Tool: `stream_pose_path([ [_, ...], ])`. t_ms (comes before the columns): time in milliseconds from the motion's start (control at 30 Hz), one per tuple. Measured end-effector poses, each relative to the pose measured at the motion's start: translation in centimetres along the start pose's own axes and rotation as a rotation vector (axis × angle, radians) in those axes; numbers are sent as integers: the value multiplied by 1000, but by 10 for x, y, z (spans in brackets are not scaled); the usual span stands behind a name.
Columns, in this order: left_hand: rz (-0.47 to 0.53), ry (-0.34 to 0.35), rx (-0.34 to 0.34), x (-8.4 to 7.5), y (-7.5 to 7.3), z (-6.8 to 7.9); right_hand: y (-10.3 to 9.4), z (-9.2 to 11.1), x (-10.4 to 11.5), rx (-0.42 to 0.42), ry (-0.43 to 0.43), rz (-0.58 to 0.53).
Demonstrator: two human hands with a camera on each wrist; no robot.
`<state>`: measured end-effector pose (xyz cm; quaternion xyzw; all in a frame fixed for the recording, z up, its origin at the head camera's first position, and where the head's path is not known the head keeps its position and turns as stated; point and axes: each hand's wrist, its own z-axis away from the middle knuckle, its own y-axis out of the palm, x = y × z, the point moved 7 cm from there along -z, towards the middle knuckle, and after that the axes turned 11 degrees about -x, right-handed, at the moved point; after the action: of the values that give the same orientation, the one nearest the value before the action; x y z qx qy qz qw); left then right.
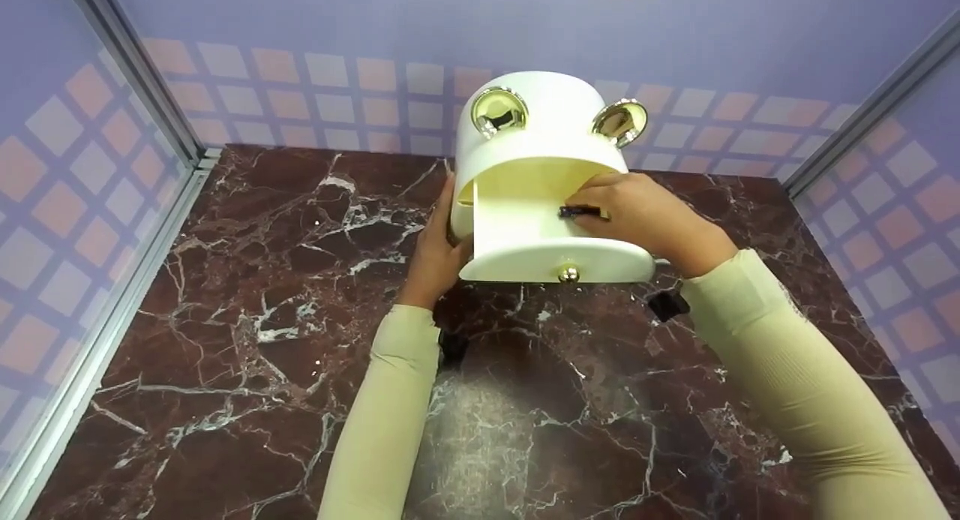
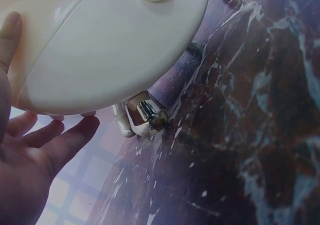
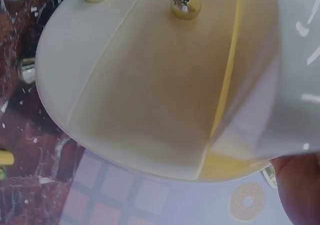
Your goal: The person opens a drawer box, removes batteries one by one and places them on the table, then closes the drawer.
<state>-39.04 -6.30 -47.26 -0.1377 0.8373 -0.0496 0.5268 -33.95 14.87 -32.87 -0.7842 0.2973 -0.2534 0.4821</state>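
A white rounded box with two gold ears stands toward the back, its drawer pulled out toward me. A gold knob sits on the drawer's curved front. Inside the drawer, my right hand pinches a small dark object with a gold-coloured bit, partly covered by the fingers. My left hand lies along the box's left side, fingers nearly straight. In the left wrist view, the left fingertips are right at the box's rounded edge.
The dark red marble tabletop meets a lilac wall behind the box. Metal-framed panels rise on both sides. A shiny metallic foot shows beneath the box. At the right wrist view's left edge is a small yellow thing.
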Motion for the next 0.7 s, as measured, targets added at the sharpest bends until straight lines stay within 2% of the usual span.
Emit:
stream_pose_path([
  [167, 12, -13, 4, 1, 0, 0, -1, 0, 5, -1, -38, -5],
  [267, 5, -18, 8, 1, 0, 1, -3, 3, 4, -11, -24, -38],
  [467, -4, -24, 10, 1, 0, 1, -18, 11, 0, -92, -3, -117],
  [700, 3, -30, 21, 1, 0, 0, -43, 23, -1, -207, -18, -123],
])
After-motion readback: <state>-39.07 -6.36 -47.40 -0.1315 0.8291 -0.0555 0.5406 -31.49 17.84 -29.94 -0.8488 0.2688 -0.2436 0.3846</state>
